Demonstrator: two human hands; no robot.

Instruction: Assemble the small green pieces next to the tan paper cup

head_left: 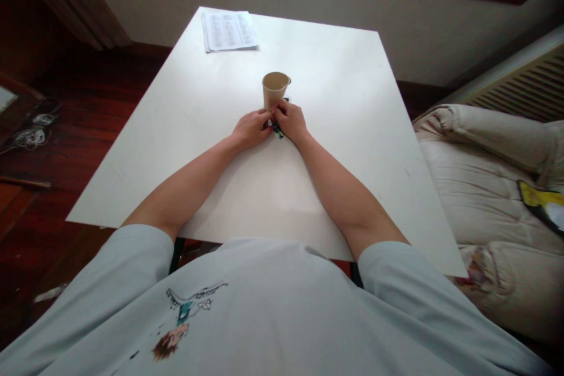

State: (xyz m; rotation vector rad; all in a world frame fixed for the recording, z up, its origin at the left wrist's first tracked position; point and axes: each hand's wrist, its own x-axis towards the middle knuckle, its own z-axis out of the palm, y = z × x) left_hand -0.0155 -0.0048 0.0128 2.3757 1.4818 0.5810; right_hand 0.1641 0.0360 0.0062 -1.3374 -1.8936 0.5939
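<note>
On the white table (pixel 211 94) stands an upright tan cup (pixel 272 94), its open mouth facing up. Just in front of it my left hand (pixel 252 128) and my right hand (pixel 289 120) meet, fingertips close together and bent inward. Both hands look closed in a pinch, but whatever sits between the fingertips is too small to make out. Under and between them lie small dark, green and blue pieces (pixel 278 131), partly covered by the fingers. A small dark-and-white item (pixel 287 99) shows beside the cup's base, behind my right hand.
Printed sheets of paper (pixel 231 31) lie at the table's far left corner. A cream padded sofa (pixel 471 158) borders the right side, with a yellow-and-black item (pixel 544 202) on it. Cables (pixel 33 136) rest on the wooden floor at left. A wall rises behind the table.
</note>
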